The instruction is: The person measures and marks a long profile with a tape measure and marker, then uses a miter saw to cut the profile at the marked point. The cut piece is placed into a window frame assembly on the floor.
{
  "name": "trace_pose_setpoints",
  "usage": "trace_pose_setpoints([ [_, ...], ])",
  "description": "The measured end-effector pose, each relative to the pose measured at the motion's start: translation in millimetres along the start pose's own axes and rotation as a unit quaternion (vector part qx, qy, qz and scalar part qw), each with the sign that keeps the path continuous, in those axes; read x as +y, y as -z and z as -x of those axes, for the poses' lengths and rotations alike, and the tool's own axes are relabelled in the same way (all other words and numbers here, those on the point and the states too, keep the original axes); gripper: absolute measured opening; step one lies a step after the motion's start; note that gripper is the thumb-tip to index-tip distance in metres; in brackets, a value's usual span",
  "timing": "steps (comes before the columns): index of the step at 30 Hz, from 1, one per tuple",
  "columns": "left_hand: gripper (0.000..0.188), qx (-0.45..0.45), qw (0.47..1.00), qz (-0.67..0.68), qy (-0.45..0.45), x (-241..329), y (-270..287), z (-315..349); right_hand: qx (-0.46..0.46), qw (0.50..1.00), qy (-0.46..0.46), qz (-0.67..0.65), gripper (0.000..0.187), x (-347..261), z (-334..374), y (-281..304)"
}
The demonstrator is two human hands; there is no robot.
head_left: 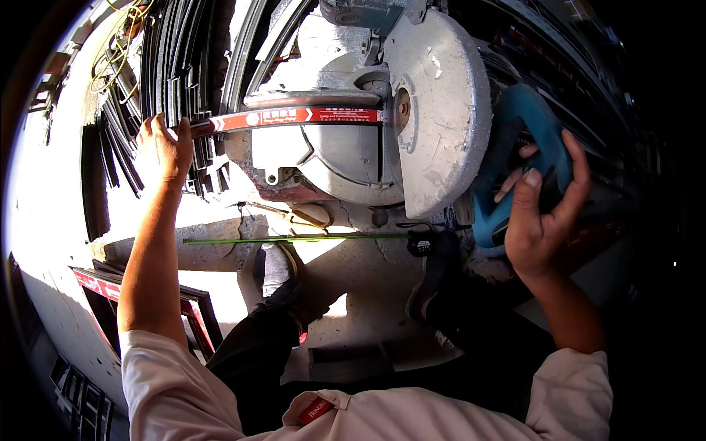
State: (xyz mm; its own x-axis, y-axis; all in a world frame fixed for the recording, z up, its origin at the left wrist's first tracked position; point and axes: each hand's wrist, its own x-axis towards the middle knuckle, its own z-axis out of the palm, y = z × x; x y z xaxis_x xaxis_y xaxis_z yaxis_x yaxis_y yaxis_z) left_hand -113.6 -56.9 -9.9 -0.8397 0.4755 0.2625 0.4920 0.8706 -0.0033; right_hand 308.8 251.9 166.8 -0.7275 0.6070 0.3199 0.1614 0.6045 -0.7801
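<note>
A long dark profile strip (pixel 294 117) with red printed film lies across the grey base (pixel 338 158) of a miter saw. My left hand (pixel 163 151) is closed on the strip's left end. The strip's right end reaches the saw's pale, dusty blade guard (pixel 448 110), which hides the blade and whatever lies behind it. My right hand (pixel 544 213) is wrapped round the saw's teal loop handle (pixel 533 110), with fingers showing through its opening.
On the floor, a tape measure (pixel 421 242) has its green blade drawn out to the left, close to my shoes (pixel 276 268). Several dark profiles (pixel 176 59) are stacked at the far left. A red-and-black frame (pixel 198 323) lies by my left elbow.
</note>
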Motion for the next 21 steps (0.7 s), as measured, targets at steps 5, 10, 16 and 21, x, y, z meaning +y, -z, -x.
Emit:
trace_pose_setpoints([
  [5,0.073,-0.121,0.958,0.097,-0.24,47.6,6.6,0.2,-0.01,1.0,0.021,0.02,0.057,0.3,-3.1,1.5],
  [10,0.081,-0.293,0.916,0.119,-0.247,90.5,14.4,-11.6,0.006,1.0,0.006,-0.016,0.057,2.5,-1.2,-2.5],
  [16,0.102,-0.395,0.901,0.076,-0.165,106.6,14.9,-24.9,0.003,1.0,0.006,-0.017,0.057,2.6,-0.8,-1.5],
  [21,0.109,-0.42,0.889,0.081,-0.165,102.9,0.4,-34.7,-0.001,1.0,0.009,-0.005,0.058,2.9,-0.8,-0.8],
])
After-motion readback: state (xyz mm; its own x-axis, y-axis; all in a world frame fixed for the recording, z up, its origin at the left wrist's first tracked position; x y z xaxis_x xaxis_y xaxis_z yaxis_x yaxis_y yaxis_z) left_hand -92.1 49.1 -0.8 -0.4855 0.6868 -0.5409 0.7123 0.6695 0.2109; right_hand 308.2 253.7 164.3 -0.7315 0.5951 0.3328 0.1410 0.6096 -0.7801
